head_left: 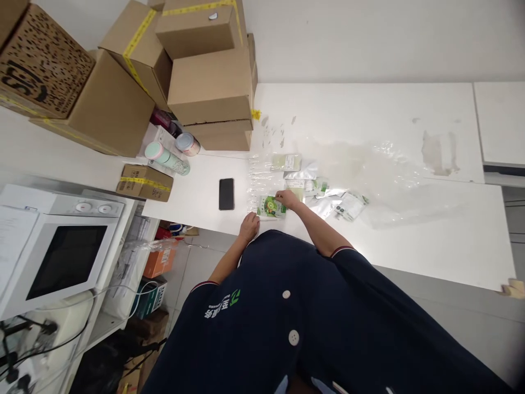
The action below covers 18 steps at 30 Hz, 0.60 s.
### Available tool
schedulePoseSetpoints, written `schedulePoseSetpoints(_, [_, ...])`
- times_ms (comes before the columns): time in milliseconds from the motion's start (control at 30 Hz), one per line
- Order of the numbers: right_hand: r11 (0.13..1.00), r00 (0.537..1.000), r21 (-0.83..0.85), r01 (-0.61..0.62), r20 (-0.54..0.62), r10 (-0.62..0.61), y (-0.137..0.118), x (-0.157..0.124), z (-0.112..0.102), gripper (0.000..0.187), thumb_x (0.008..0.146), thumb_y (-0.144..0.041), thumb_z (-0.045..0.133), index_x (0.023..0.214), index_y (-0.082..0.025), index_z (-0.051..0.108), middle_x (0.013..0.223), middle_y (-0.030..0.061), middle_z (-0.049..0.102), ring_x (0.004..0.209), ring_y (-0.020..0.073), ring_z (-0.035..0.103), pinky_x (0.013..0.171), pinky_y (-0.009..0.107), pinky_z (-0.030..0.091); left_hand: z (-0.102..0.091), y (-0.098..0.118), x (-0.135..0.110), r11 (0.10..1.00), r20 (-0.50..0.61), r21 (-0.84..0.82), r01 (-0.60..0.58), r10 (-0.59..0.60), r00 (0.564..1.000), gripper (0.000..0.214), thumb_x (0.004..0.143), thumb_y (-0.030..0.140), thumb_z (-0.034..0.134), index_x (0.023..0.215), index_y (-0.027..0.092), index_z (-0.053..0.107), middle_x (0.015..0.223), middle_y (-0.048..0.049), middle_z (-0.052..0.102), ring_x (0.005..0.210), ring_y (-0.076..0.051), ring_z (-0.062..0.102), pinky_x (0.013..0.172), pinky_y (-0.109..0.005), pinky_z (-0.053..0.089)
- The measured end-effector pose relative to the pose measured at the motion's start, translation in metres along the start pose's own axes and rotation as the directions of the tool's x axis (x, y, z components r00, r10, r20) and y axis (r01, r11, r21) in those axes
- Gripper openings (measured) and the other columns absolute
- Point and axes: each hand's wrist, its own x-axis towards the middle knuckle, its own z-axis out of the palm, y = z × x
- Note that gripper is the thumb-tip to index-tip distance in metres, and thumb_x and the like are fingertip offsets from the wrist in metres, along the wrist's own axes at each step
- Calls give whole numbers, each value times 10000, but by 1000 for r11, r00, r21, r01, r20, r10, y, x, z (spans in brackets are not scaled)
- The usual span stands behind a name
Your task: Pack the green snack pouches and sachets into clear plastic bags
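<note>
My right hand (287,199) is closed on the right-hand side of a green printed packet (269,206) with fruit pictured on it. The packet lies at the front edge of the white table, on clear ribbed plastic wrap (256,183). My left hand (249,225) is at the packet's lower left, its fingers closed at the wrap's near edge. Beyond my right hand are a pale green packet with a white label (286,162) and a silver pouch (302,170). More packets (353,206) lie to the right, beside or under my forearm.
A black phone (226,194) lies left of the wrap. Stacked cardboard boxes (210,87), a mint bottle (166,157) and a lidded can (187,143) stand at the left. Clear plastic sheeting (394,186) spreads to the right. A white microwave (65,246) is at far left.
</note>
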Motion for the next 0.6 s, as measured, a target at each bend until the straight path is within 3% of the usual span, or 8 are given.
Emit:
schedulePoseSetpoints(200, [989,993,-106,106,56,-100,2,12,-4,138,832,-179,626,891,-175,750,921,76,723,862,208,612,769,259,395,0,0,6,996,-23,87,31,-30,999,321,909,215,432,1185,140,579,1322,-187,486,1215,-282,476,1037,-433,397])
schedulePoseSetpoints(333, [978,993,-173,114,48,-107,0,15,4,202,870,-218,602,999,-171,751,1026,106,703,932,230,613,831,276,405,-3,1,11,980,-17,193,-41,45,999,346,905,188,437,1229,168,558,1379,-180,444,1160,-272,510,955,-413,444])
schedulePoseSetpoints(433, [938,982,-307,159,-53,-184,-1,5,14,331,933,-235,497,1207,-163,668,1193,145,630,1035,260,583,911,330,405,-3,3,14,956,-24,281,-89,99,995,322,923,156,395,1190,170,576,1362,-180,464,1089,-251,542,889,-385,471])
schedulePoseSetpoints(500, [908,969,-379,177,-94,-228,1,-10,23,357,951,-249,452,1239,-155,641,1227,164,595,1079,281,558,934,369,409,-2,7,17,938,-11,330,-108,118,993,325,930,126,356,1157,143,588,1315,-197,497,1052,-252,552,853,-374,478])
schedulePoseSetpoints(600, [859,948,-431,276,-28,-318,7,-37,41,427,907,-355,548,1278,-151,603,1298,178,544,1185,319,494,974,410,403,-1,13,23,924,27,371,-96,93,995,336,934,106,320,1131,114,591,1192,-212,551,1009,-265,559,795,-364,483])
